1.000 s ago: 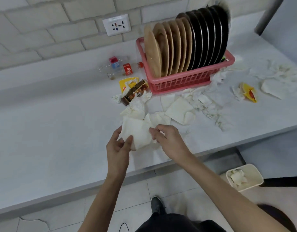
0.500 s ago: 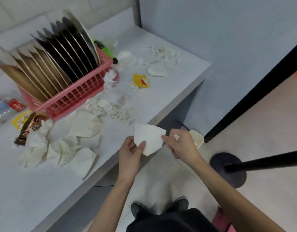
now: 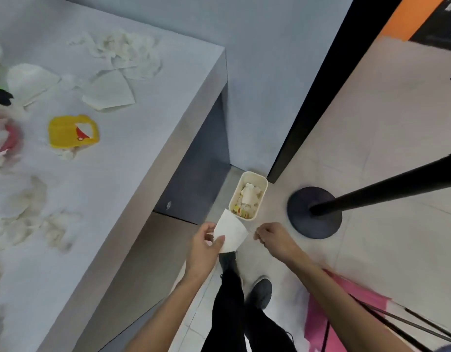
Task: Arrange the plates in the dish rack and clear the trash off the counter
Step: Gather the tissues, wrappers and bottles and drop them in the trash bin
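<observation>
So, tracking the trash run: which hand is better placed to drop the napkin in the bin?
Left. The left hand pinches the napkin just short of the bin; the right hand shows nothing held.

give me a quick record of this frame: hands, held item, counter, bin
left hand: pinches a white napkin near the bin
right hand: fingers curled, beside the napkin; contents unclear
counter: torn napkins and a yellow wrapper lie on it
bin: by the counter's end, paper scraps inside
</observation>
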`<state>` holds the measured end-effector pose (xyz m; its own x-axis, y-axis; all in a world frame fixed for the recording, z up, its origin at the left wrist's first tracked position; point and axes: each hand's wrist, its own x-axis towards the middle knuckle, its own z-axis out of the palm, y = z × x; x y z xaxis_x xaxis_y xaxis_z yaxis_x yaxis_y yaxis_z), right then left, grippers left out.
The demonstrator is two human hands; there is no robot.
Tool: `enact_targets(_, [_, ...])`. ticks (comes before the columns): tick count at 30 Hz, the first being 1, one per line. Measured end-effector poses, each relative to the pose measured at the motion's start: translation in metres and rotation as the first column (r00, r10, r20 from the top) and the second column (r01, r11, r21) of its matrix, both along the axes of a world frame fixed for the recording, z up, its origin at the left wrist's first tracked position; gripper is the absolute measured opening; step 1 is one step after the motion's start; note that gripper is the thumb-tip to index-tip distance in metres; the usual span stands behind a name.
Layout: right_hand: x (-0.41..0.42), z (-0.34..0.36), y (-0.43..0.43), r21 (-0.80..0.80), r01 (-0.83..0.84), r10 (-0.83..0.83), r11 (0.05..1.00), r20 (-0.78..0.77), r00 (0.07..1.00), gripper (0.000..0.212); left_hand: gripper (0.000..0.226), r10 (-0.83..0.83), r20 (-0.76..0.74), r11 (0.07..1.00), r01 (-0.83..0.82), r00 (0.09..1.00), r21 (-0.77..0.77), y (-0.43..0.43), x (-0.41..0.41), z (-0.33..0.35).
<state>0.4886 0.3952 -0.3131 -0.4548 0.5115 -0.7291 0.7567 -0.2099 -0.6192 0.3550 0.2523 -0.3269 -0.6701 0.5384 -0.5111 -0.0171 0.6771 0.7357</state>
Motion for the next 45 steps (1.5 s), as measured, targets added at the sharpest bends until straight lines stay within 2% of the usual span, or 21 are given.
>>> enact_targets(3, [-0.001,-0.056,0.01,0.039,-0.019,0.017,0.999,0.057,0.998,0.033,0.02,-0.109,-0.052,0.992,0.105,0.993,-0.071,0.028,-0.015,-0.059])
enact_targets(5, [-0.004,-0.101,0.018,0.03,0.057,-0.059,0.998,0.067,0.996,0.033,0.019,-0.136,-0.019,0.985,0.133,0.991,-0.11,0.051,-0.025,-0.104])
enact_targets(8, [-0.015,-0.163,0.032,0.018,0.141,-0.142,0.99,0.059,0.988,0.019,0.015,-0.199,-0.007,0.968,0.195,0.98,-0.161,0.083,-0.036,-0.177])
enact_targets(14, [-0.022,-0.276,0.064,0.028,0.187,-0.189,0.982,0.052,0.981,0.031,0.016,-0.391,-0.117,0.903,0.355,0.913,-0.242,0.142,-0.059,-0.303])
enact_targets(16, [-0.02,-0.31,0.068,0.011,0.204,-0.204,0.979,0.053,0.977,0.032,0.019,-0.539,-0.195,0.826,0.47,0.819,-0.31,0.161,-0.07,-0.338])
enact_targets(19, [-0.021,-0.35,0.079,-0.008,0.226,-0.225,0.974,0.064,0.972,0.03,0.026,-0.731,-0.265,0.675,0.606,0.629,-0.422,0.195,-0.087,-0.378])
enact_targets(22, [-0.02,-0.38,0.084,-0.012,0.221,-0.22,0.975,0.071,0.973,0.027,0.029,-0.848,-0.208,0.52,0.693,0.487,-0.5,0.214,-0.089,-0.412])
enact_targets(26, [-0.03,-0.412,0.104,-0.006,0.166,-0.165,0.986,0.059,0.984,0.023,0.044,-0.975,-0.143,0.22,0.787,0.168,-0.577,0.231,-0.08,-0.455])
enact_targets(28, [-0.04,-0.425,0.126,0.038,0.147,-0.148,0.988,0.037,0.988,0.018,0.047,-0.99,-0.092,0.142,0.776,0.108,-0.615,0.238,-0.074,-0.47])
enact_targets(30, [-0.05,-0.434,0.149,0.081,0.131,-0.132,0.988,0.008,0.991,0.016,0.05,-0.99,-0.047,0.134,0.765,0.134,-0.63,0.241,-0.07,-0.486])
enact_targets(33, [-0.06,-0.441,0.175,0.153,0.07,-0.071,0.986,0.002,0.997,0.012,0.05,-0.977,-0.012,0.176,0.772,0.213,-0.611,0.24,-0.068,-0.51])
enact_targets(36, [-0.067,-0.446,0.187,0.266,-0.083,0.077,0.96,0.032,0.997,0.006,0.046,-0.971,-0.055,0.221,0.776,0.235,-0.59,0.233,-0.06,-0.53])
enact_targets(39, [-0.078,-0.457,0.195,0.426,-0.33,0.306,0.843,0.126,0.944,0.002,0.062,-0.941,-0.137,0.336,0.795,0.31,-0.506,0.223,-0.057,-0.543])
enact_targets(41, [-0.088,-0.468,0.203,0.485,-0.451,0.438,0.749,0.148,0.887,0.005,0.061,-0.899,-0.125,0.431,0.799,0.419,-0.419,0.216,-0.055,-0.545])
enact_targets(43, [-0.102,-0.478,0.21,0.506,-0.513,0.501,0.693,0.173,0.848,0.006,0.053,-0.799,-0.087,0.59,0.747,0.596,-0.307,0.211,-0.053,-0.54])
enact_targets(45, [-0.116,-0.487,0.212,0.507,-0.58,0.542,0.638,0.24,0.805,0.008,0.047,-0.684,-0.036,0.717,0.662,0.729,-0.218,0.208,-0.054,-0.533])
